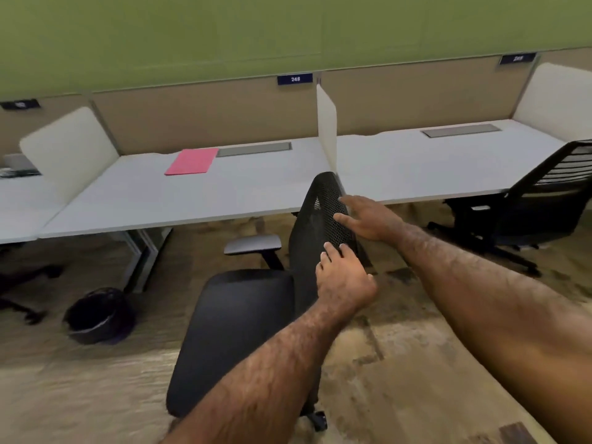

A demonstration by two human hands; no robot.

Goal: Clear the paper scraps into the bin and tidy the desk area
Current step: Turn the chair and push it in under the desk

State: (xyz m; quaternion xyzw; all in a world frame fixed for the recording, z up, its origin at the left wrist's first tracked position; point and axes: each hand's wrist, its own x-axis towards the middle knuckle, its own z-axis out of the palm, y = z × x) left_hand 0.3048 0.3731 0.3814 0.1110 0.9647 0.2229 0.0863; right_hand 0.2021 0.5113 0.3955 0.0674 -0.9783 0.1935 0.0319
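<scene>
A: We're laying the left hand [344, 280] on the mesh chair back [320, 219], fingers curling over its edge. R hand?

B: The right hand [368, 219] is lying open, fingers spread, touching the mesh. We're seeing the bin [99, 315] on the floor, far left of both hands, under the desk [192, 193]; pink folder [192, 161] up-left.

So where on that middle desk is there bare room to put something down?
Most of the desk is bare: the whole front strip along its edge, and the stretch between the pink folder and the white divider. The back is busier, with the folder and the grey cable hatch. The front right corner is crowded by the chair backrest and both hands.
</scene>
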